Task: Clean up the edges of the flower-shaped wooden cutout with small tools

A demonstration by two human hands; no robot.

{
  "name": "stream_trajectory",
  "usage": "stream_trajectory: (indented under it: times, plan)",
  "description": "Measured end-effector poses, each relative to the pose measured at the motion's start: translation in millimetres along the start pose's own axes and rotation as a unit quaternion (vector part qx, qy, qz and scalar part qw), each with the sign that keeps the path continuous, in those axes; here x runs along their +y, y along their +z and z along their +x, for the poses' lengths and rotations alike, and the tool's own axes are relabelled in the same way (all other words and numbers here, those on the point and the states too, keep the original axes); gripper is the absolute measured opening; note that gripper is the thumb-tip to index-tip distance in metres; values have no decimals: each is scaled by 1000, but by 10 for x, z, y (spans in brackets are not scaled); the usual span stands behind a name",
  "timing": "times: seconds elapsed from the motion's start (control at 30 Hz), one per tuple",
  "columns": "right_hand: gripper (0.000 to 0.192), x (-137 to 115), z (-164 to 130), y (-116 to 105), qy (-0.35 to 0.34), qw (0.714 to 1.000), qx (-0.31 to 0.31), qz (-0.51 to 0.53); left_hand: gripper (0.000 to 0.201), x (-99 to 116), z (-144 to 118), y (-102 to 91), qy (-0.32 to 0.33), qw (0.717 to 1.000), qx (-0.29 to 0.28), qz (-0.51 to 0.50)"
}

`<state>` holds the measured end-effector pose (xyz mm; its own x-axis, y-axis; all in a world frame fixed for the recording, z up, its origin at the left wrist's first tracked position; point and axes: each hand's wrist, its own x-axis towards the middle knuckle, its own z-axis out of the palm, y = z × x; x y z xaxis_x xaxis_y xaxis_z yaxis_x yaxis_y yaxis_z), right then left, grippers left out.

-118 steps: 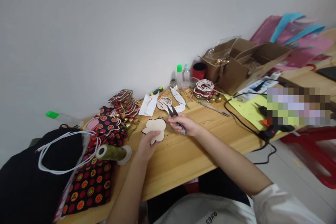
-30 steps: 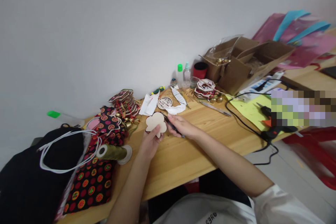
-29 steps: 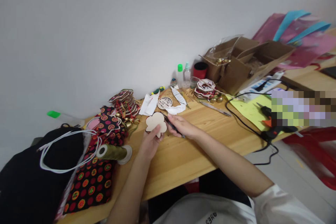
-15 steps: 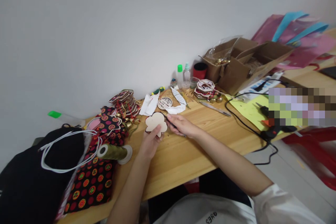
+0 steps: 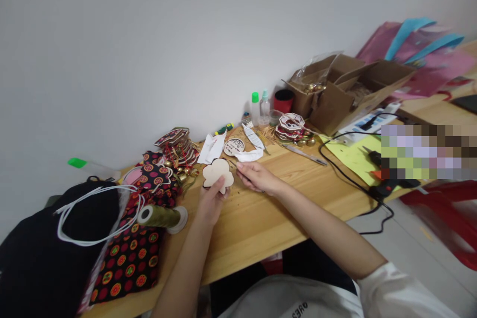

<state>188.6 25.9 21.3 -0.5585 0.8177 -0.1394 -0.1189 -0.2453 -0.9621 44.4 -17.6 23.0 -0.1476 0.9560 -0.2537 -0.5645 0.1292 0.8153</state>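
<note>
My left hand (image 5: 211,203) is closed around a pale wooden cutout (image 5: 215,175) with a scalloped, cloud-like outline and a dark edge. The thumb lies across its front face. Just to the right, my right hand (image 5: 255,177) pinches a thin dark tool (image 5: 234,163), whose tip points toward the cutout. Most of that tool is hidden by the fingers, so its exact kind does not show. A small gap separates the tip from the cutout. Behind the hands lie a round wooden disc (image 5: 234,146) with dark markings and a folded white tissue (image 5: 212,148).
A thread spool (image 5: 164,216) lies at left on black patterned fabric (image 5: 130,263), near looped white tubing (image 5: 85,242). Bell ornaments (image 5: 177,144) are piled behind. Toward the right are a craft knife (image 5: 303,154), a cardboard box (image 5: 335,104), a glue gun (image 5: 385,186) and black cable (image 5: 348,181).
My left hand has shifted slightly left with the wooden cutout, widening the gap to my right hand. The tip of the dark tool now shows more clearly.
</note>
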Motion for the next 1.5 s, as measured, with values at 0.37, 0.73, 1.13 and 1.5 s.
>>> stream_trajectory:
  times: [0.37, 0.73, 1.13, 1.5]
  plan:
    - [45, -15, -12, 6, -3, 1000, -25, -2, 29, 1, -20, -6, -13, 1000, -15, -2]
    - [44, -22, -22, 7, -8, 1000, -29, -8, 29, 5, -22, 16, -19, 1000, -7, 5]
    - [41, -49, -28, -3, 12, 1000, -20, -9, 32, -8, -17, 17, -1, 999, 22, 30]
    - [40, -53, -28, 2, 22, 999, -2, -24, 34, 15, -6, 8, 0, 999, 40, 4]
